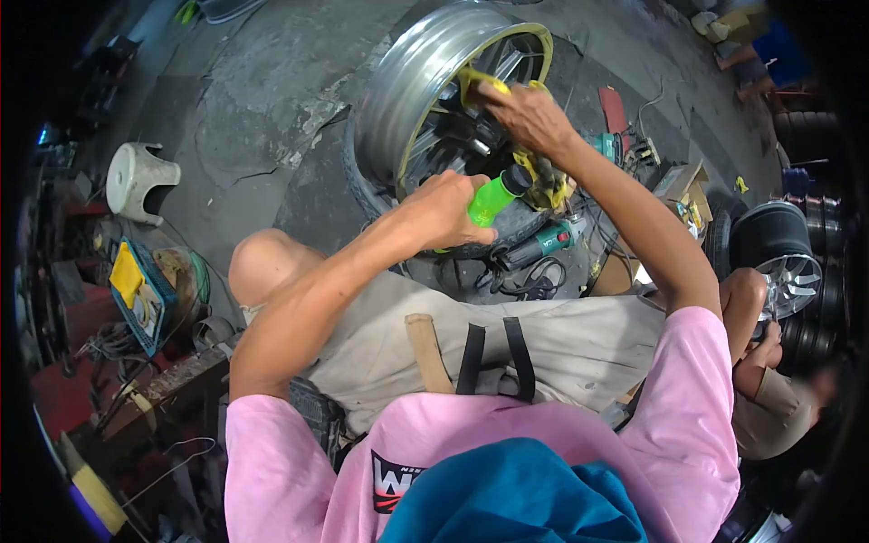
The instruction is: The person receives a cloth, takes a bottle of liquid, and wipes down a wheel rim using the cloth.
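My left hand (450, 208) is wrapped around a green bottle (490, 201) with a black cap, held tilted in front of the wheel. A silver alloy wheel rim (398, 86) stands on edge, its spoked face turned right and a yellowish edge around it. Against that face, my right hand (527, 116) is closed on a yellow cloth (480, 80), partly hidden by the fingers. Below the right wrist lies a yellow and dark crumpled cloth (546, 184). Under the rim a black tyre (356, 167) lies on the floor.
A green angle grinder (543, 244) with its cord lies right of the tyre. At left are a white stool (140, 184) and a blue basket (149, 299) with yellow items. Another wheel (787, 281) stands at right, near a seated person (769, 398). Another person (769, 59) is at upper right.
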Demonstrator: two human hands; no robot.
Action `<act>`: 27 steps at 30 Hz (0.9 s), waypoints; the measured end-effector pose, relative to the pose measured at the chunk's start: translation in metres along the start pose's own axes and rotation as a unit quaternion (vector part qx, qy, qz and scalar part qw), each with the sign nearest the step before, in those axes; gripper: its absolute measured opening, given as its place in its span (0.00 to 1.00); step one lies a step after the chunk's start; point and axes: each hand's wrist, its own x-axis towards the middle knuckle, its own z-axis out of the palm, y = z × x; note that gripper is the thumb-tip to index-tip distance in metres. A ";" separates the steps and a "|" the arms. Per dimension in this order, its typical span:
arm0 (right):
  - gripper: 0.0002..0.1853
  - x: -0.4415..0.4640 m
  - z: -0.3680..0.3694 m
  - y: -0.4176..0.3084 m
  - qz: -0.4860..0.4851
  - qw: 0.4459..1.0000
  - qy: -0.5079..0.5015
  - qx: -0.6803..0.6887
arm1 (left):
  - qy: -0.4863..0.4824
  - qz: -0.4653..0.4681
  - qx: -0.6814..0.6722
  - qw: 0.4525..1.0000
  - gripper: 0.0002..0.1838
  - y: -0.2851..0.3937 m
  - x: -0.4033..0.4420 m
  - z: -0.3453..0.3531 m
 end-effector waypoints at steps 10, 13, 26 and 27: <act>0.15 0.008 -0.007 0.008 0.007 0.999 0.040 0.003 | 0.008 0.013 -0.010 1.000 0.30 0.002 -0.004 0.000; 0.18 -0.001 0.006 -0.005 -0.017 1.000 -0.012 0.005 | 0.011 0.026 -0.025 0.999 0.31 0.002 -0.003 0.000; 0.33 0.020 -0.018 -0.038 0.159 0.964 0.098 0.189 | 0.005 0.044 -0.017 0.999 0.31 0.009 -0.007 -0.003; 0.35 0.024 -0.020 -0.045 0.199 0.944 0.116 0.237 | -0.020 0.014 -0.021 0.999 0.30 0.015 -0.007 -0.008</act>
